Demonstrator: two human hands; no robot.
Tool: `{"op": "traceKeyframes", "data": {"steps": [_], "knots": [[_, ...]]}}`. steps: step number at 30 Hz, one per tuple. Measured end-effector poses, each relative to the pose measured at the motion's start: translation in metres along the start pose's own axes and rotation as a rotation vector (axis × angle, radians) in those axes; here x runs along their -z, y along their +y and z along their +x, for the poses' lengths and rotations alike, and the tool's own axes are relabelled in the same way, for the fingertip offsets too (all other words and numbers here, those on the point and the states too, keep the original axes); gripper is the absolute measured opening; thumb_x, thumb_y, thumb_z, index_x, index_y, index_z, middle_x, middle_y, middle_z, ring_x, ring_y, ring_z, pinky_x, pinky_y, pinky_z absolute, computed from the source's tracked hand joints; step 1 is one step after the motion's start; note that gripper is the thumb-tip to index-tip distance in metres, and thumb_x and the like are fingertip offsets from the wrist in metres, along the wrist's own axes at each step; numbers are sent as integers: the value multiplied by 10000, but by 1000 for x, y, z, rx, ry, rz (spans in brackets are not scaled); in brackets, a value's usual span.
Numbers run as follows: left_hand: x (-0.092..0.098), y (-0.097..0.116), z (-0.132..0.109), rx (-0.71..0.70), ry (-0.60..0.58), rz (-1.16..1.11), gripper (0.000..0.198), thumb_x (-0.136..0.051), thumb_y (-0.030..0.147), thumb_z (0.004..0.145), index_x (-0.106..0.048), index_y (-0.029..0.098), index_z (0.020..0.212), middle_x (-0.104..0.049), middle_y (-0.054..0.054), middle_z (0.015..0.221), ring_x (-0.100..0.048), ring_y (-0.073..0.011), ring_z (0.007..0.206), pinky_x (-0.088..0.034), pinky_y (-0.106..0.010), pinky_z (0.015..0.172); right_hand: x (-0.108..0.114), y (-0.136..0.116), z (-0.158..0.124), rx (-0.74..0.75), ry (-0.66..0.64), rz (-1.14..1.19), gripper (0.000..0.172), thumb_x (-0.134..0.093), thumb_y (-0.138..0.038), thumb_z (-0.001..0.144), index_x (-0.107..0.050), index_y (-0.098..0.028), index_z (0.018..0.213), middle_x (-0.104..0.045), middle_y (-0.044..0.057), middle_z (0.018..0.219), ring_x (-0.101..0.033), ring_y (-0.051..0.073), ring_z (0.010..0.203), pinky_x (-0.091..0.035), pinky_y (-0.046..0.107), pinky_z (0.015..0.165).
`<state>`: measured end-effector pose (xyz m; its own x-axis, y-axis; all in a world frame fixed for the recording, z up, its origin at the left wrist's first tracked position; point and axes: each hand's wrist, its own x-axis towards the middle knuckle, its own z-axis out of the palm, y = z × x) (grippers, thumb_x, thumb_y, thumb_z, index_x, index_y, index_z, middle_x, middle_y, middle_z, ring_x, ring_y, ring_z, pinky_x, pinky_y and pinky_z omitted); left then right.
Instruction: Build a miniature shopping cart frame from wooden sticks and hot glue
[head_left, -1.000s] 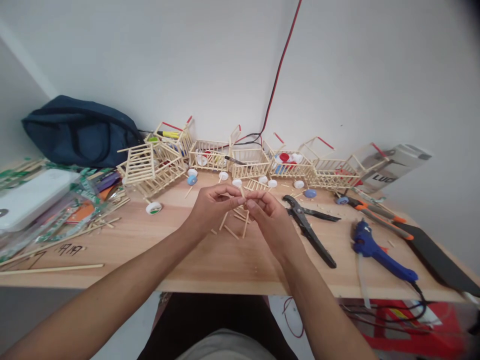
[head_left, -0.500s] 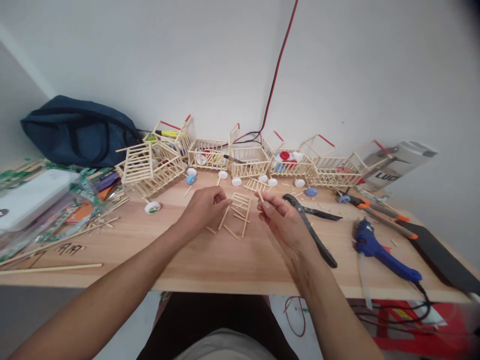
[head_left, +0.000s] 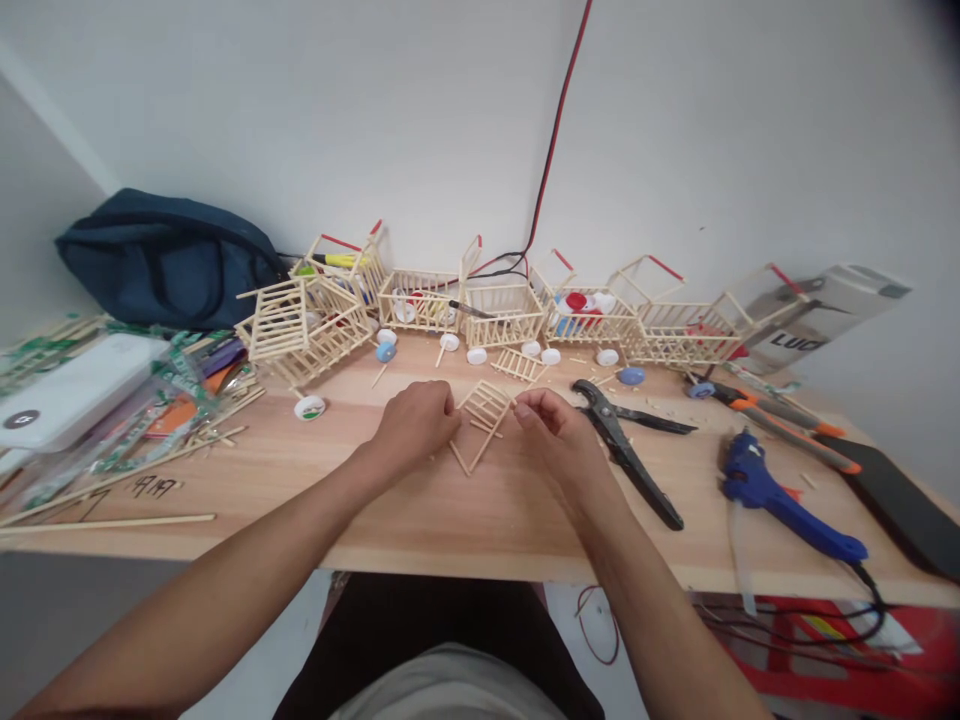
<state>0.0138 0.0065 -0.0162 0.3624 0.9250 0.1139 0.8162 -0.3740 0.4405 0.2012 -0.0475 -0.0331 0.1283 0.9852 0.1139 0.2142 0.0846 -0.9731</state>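
Observation:
A small ladder-like frame [head_left: 487, 405] of thin wooden sticks lies slantwise on the table between my hands. My left hand [head_left: 418, 425] is closed at its left edge, knuckles up, with the fingertips partly hidden. At the frame's right corner, my right hand [head_left: 559, 430] pinches thumb and forefinger together on a short wooden stick, which is mostly hidden by the fingers. Just behind, a second small stick grid [head_left: 519, 364] rests flat on the table. To the right of my right hand lie black-handled cutters [head_left: 626, 455].
Several wooden-stick carts [head_left: 502, 312] with bottle-cap wheels line the wall. At right are a blue glue gun [head_left: 787, 505], orange-handled pliers [head_left: 795, 430] and a black slab [head_left: 900, 500]. At left are a white box [head_left: 82, 390], loose sticks [head_left: 112, 522] and a blue bag [head_left: 172, 260].
My right hand has brought the short stick to the frame's right corner. The frame has turned on the table, and my left hand has closed in at its left edge. The view has shifted slightly.

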Motion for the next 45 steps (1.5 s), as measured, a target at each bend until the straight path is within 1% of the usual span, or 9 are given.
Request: {"op": "traceKeyframes", "data": {"steps": [3, 6, 9, 12, 16, 21, 28, 37, 45], "knots": [[1, 1, 3, 34, 24, -133, 120, -543, 184, 722, -632, 169, 643, -662, -59, 669, -573, -182, 645, -368, -273, 586, 0, -1, -2, 25, 13, -21, 215, -598, -424, 784, -598, -211, 812, -608, -5, 764, -531, 136, 665, -382, 256, 610], [6, 3, 6, 71, 20, -341, 94, -583, 195, 690, -649, 156, 634, -666, -41, 635, -577, -155, 598, -377, -245, 547, 1, -6, -4, 87, 79, -129, 184, -584, -390, 802, -611, -209, 829, -616, 15, 800, -548, 150, 697, -396, 272, 618], [11, 6, 6, 139, -41, -613, 84, -624, 220, 682, -637, 147, 642, -622, -4, 536, -495, -104, 441, -336, -209, 442, 1, -13, -7, 226, 157, -320, 157, -560, -353, 838, -638, -216, 837, -608, 31, 838, -541, 159, 743, -406, 287, 649], [16, 10, 4, 183, -146, -830, 132, -633, 258, 716, -609, 143, 655, -517, 39, 400, -371, -61, 320, -252, -180, 361, 1, -18, -8, 360, 213, -476, 140, -550, -313, 860, -661, -228, 848, -598, 39, 848, -534, 177, 814, -419, 312, 718], [20, 16, -1, 204, -198, -977, 152, -650, 261, 732, -596, 131, 674, -529, 35, 414, -393, -48, 316, -284, -161, 344, -2, -23, -10, 444, 265, -592, 131, -550, -281, 870, -669, -229, 867, -576, 60, 906, -532, 202, 907, -430, 357, 803], [22, 19, -4, 204, -214, -1044, 143, -669, 232, 726, -588, 118, 697, -556, 32, 454, -441, -49, 344, -348, -155, 349, -6, -26, -11, 561, 324, -690, 117, -549, -220, 871, -666, -215, 859, -543, 76, 1012, -512, 216, 981, -422, 398, 871], [21, 21, -5, 184, -221, -1043, 136, -661, 216, 745, -592, 106, 703, -564, 25, 471, -459, -53, 366, -365, -152, 355, -7, -24, -9, 616, 351, -776, 88, -578, -213, 859, -664, -209, 841, -536, 94, 1171, -490, 231, 1059, -396, 427, 934], [22, 22, -5, 181, -223, -1044, 123, -657, 196, 747, -596, 104, 692, -564, 23, 470, -460, -51, 374, -365, -149, 361, -7, -21, -8, 628, 338, -809, 94, -573, -232, 867, -650, -205, 822, -546, 100, 1220, -481, 247, 1132, -379, 444, 967], [22, 21, -6, 178, -242, -1073, 125, -669, 203, 734, -597, 106, 702, -575, 21, 480, -482, -58, 386, -389, -157, 374, -8, -23, -9, 614, 334, -812, 86, -566, -211, 868, -635, -206, 817, -559, 95, 1210, -485, 241, 1133, -373, 442, 974]]}}
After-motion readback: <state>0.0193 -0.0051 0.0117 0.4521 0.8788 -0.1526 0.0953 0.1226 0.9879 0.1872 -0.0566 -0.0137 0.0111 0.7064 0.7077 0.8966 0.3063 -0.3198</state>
